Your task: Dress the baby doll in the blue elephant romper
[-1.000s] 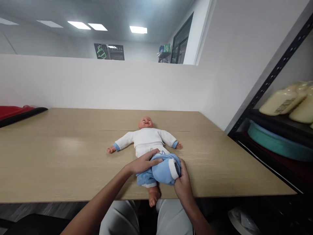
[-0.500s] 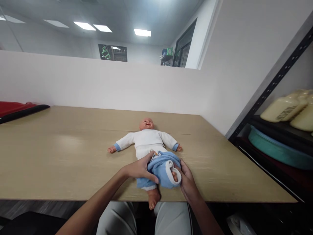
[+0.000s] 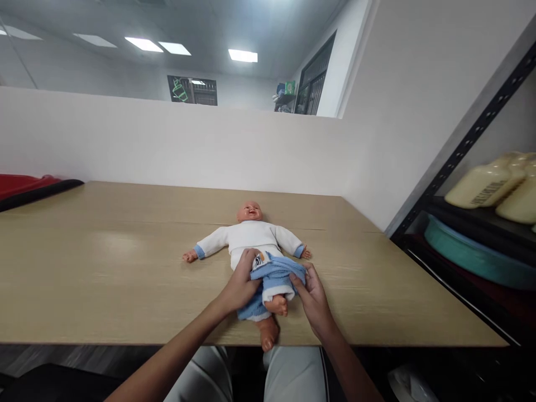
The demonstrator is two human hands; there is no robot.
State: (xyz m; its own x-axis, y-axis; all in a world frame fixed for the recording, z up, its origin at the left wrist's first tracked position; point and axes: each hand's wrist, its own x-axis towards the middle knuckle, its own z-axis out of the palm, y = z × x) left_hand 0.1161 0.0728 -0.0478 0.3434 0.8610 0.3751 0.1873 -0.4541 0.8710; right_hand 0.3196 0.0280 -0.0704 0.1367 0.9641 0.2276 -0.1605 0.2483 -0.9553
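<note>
A baby doll [image 3: 250,212] lies on its back with its head toward the wall and its arms spread. It wears a white top [image 3: 252,234] with blue cuffs. Blue pants [image 3: 276,274] with white hems are bunched around its legs, and both feet stick out of the leg openings. My left hand [image 3: 243,282] grips the pants at the waist on the left side, beside a small printed patch. On the right side, my right hand [image 3: 310,293] pinches the pants' fabric between thumb and fingers. One doll foot [image 3: 268,333] hangs at the table's front edge.
The doll lies on a tan tabletop [image 3: 125,279] against a white partition wall [image 3: 188,145]. A red item with a black edge [image 3: 37,187] is at the far left. At right, a black shelf rack holds cream bottles [image 3: 488,181] and a teal basin [image 3: 477,251].
The raised leg has come down and its foot now emerges from the hem. My left hand has shifted up toward the waist, and the pants are pulled wider between my hands.
</note>
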